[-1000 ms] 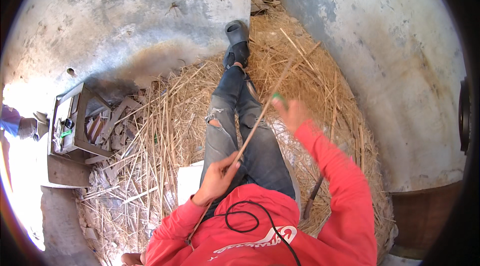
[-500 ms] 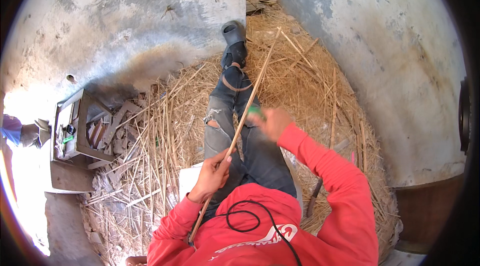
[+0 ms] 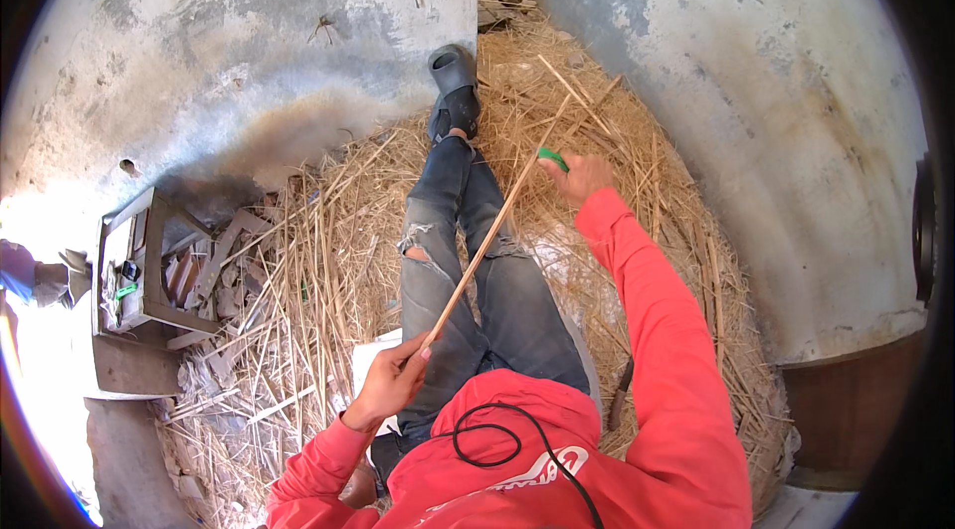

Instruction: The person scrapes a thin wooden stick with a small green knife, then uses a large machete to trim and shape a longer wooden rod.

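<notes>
My left hand is closed around the near end of a long, thin strip of bamboo or wood. The strip slants up and away over my legs, its far tip above the straw-covered floor. Out toward that tip, my right hand is closed on a small green object, which lies against or right beside the strip. What kind of tool it is, and whether it has a blade, cannot be made out.
Shavings and straw-like strips cover the floor around my stretched legs. An open wooden frame with small items stands at left, near another person's hand. Bare walls rise ahead and right. A dark-handled tool lies beside my right thigh.
My right hand has moved outward along the strip with the green object. The strip no longer reaches back past my left hand, and a thin curl over my shins is gone from view.
</notes>
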`<state>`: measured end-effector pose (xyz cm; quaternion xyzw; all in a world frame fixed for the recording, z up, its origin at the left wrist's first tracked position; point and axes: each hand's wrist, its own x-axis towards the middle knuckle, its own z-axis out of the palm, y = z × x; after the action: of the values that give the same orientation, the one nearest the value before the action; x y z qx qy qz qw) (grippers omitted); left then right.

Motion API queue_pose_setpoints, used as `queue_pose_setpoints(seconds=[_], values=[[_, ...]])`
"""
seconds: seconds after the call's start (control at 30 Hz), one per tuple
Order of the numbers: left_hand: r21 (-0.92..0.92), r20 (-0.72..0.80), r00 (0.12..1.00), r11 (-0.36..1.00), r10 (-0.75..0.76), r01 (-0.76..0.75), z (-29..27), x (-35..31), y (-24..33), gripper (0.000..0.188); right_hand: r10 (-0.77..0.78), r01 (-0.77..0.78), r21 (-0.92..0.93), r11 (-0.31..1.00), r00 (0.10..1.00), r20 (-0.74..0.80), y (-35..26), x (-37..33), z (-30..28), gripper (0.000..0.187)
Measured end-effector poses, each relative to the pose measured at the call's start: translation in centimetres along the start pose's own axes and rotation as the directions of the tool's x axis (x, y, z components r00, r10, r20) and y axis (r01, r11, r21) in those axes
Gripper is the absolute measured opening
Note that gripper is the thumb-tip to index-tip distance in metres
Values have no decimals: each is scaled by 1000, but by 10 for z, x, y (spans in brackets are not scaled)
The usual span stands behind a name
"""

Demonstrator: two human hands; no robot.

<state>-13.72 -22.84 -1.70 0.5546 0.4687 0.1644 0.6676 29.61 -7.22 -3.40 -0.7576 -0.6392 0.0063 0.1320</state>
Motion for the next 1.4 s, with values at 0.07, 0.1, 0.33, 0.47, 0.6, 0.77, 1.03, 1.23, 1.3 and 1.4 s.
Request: queue_pose_setpoints(seconds=[0.07,0.1,0.33,0.47,0.6,0.77,1.03,1.23,1.3,1.4], values=[[243,61,998,970,-22,6,-24,-31,-27,36,292,-284,75,956,947,-133,89,25,2,61],[155,127,991,988,-33,13,-36,-60,-31,34,487,-471,123,873,837,-248,174,26,-7,64],[-304,28,999,952,-39,46,-27,-29,-53,42,578,-407,543,735,794,-188,257,20,-75,82],[-250,90,987,962,136,-110,0,9,-15,44,314,-138,700,701,941,-129,47,-26,-107,82],[-348,171,960,925,223,-153,36,30,23,44,37,-45,829,557,999,29,-52,-72,-115,61],[-334,298,915,928,271,-166,52,39,44,47,85,-3,935,356,996,-30,-82,-87,-81,41],[-560,247,952,828,183,-15,56,50,59,47,-75,80,596,799,997,-32,-97,-131,-94,61],[-539,168,974,842,154,-40,69,60,61,48,-210,176,378,909,976,51,-110,-172,-53,70],[-473,137,983,880,125,-46,70,54,56,48,-91,73,373,925,995,30,-89,-145,-55,73],[-438,192,972,898,132,-35,73,37,40,48,26,-79,413,907,991,133,-52,-120,-66,76]])
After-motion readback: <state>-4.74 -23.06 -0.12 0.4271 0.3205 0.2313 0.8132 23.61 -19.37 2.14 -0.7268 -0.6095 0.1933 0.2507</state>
